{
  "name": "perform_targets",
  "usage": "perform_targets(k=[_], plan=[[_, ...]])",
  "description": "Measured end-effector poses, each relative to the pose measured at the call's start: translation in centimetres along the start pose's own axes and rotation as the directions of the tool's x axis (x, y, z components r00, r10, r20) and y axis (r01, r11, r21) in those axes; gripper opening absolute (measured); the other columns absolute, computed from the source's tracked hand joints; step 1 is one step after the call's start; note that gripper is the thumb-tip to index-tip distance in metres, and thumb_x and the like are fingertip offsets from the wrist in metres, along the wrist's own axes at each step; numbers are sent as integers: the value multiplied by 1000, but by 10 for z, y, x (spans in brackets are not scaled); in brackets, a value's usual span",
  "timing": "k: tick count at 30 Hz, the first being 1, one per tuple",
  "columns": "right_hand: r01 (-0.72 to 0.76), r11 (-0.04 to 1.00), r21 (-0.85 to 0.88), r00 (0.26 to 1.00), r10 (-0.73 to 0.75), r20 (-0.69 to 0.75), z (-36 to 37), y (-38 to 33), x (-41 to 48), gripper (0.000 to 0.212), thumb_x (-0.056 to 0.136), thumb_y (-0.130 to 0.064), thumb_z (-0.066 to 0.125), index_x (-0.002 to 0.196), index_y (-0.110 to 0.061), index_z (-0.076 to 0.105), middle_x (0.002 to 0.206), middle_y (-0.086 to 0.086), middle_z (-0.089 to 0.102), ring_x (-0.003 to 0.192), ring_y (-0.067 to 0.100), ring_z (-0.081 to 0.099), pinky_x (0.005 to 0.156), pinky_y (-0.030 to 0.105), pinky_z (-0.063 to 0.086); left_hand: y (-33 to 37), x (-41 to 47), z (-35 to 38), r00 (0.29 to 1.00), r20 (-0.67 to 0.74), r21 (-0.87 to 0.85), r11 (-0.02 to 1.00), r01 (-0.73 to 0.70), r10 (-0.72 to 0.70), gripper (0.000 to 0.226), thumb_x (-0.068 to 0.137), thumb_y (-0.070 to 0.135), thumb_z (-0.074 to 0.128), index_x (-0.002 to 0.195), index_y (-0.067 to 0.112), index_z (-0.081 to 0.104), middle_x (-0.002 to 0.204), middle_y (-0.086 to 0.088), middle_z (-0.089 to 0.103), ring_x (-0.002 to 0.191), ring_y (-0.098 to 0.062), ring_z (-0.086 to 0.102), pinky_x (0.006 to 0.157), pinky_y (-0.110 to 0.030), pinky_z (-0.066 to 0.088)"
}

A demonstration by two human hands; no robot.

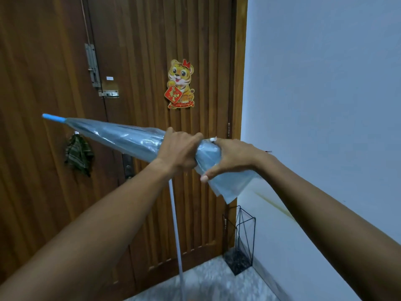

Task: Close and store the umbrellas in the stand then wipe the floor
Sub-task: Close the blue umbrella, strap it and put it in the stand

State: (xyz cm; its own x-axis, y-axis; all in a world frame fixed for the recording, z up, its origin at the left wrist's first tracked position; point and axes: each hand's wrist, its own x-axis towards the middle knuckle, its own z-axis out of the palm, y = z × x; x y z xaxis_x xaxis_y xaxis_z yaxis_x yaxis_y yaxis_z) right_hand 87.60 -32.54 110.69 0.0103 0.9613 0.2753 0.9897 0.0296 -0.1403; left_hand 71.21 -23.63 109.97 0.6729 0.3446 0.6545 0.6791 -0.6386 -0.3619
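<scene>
Left edge: we log a brown ribbed wooden door (32, 61) filling the view from the left border to its frame right of centre.
Door fittings: a grey metal slide bolt (93, 68) sits high up, and a dark lock plate (128, 167) lower down.
Hanging item: a green checked cloth (78, 156) hangs against the door, just under the umbrella's front end.
Task item: a folded translucent pale-blue plastic umbrella (121, 136) is held in the air across the door. It tilts, its solid blue tip (53, 117) up to the left.
Left hand (180, 151): fingers are wrapped round the gathered canopy.
Right hand (232, 158): it clasps the canopy just beside the left hand. The thumb presses the loose folds, which splay out below it.
Door decoration: a yellow cartoon tiger sticker (180, 84) is stuck above the hands.
Obstruction: a thin white pole (175, 224) runs from under the left hand down to the floor. Its top is hidden, so we cannot tell what it leans on.
Floor: we see grey speckled stone floor (208, 281) between the pole's foot and the stand.
Stand: a black wire umbrella stand (243, 235) sits in the corner where the door frame meets the wall, well below the umbrella.
Right edge: a plain pale-blue wall (325, 83) closes that side.
</scene>
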Motion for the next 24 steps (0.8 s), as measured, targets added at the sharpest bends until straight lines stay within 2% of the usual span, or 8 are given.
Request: perform_targets(k=[2, 4, 8, 11, 13, 15, 19, 24], plan=[[-15, 971, -240, 999, 2, -52, 7, -4, 2, 107, 54, -79, 78, 142, -30, 41, 119, -8, 61, 102, 17, 61, 88, 38, 52, 3, 0, 0, 999, -2, -21, 999, 47, -47, 49, 74, 40, 74, 113, 24, 51, 75, 4, 65, 69, -22, 61, 75, -40, 40], [-35, 944, -329, 986, -20, -164, 12, -5, 6, 79, 66, -61, 82, 130, -24, 52, 110, -4, 66, 89, 18, 61, 78, 35, 51, 7, -3, 0, 997, 15, -61, 996, 72, -72, 65, 73, 34, 72, 130, 23, 43, 80, 2, 68, 70, -24, 61, 74, -41, 42], [-56, 929, -365, 957, -54, -285, 15, 7, 11, 32, 78, -42, 76, 94, -20, 59, 82, -2, 64, 69, 16, 53, 79, 34, 42, 3, -19, 0, 988, 121, -241, 962, 125, -98, 131, 57, 55, 84, 155, 33, 0, 127, 0, 59, 113, -25, 58, 100, -56, 40], [-49, 910, -411, 945, -92, -315, 19, 22, 14, 21, 80, -41, 74, 92, -25, 65, 76, -6, 63, 72, 13, 55, 92, 40, 42, -8, -41, 4, 963, 208, -315, 921, 232, -171, 151, 40, 69, 87, 154, 35, -7, 149, -4, 42, 131, -28, 49, 110, -65, 33], [-10, 918, -397, 937, -130, -324, 21, 27, 15, 19, 80, -40, 74, 92, -28, 66, 76, -8, 63, 74, 12, 56, 94, 41, 41, -12, -54, 11, 937, 279, -262, 921, 287, -212, 144, 40, 73, 84, 152, 28, 6, 136, -5, 53, 117, -28, 58, 100, -57, 45], [38, 934, -356, 929, -165, -331, 23, 25, 16, 21, 79, -40, 74, 95, -29, 66, 78, -10, 63, 77, 11, 54, 93, 39, 36, -12, -60, 20, 930, 284, -160, 945, 287, -234, 114, 50, 73, 79, 141, 24, 32, 115, 0, 62, 98, -21, 61, 89, -46, 50], [94, 934, -345, 929, -207, -307, 29, 21, 20, 26, 78, -41, 73, 100, -31, 65, 88, -9, 66, 94, 15, 59, 95, 39, 32, -10, -59, 18, 947, 196, -154, 946, 286, -254, 56, 72, 44, 76, 118, 20, 54, 94, 2, 67, 72, -14, 52, 65, -33, 43], [83, 956, -282, 992, -107, -71, 31, 13, 17, 83, 67, -60, 70, 144, -39, 45, 137, -3, 42, 129, 24, 29, 109, 48, 20, -3, -56, 21, 950, 167, -57, 960, 276, -263, 39, 80, 36, 71, 111, 19, 54, 90, -5, 67, 76, -29, 63, 62, -36, 39]])
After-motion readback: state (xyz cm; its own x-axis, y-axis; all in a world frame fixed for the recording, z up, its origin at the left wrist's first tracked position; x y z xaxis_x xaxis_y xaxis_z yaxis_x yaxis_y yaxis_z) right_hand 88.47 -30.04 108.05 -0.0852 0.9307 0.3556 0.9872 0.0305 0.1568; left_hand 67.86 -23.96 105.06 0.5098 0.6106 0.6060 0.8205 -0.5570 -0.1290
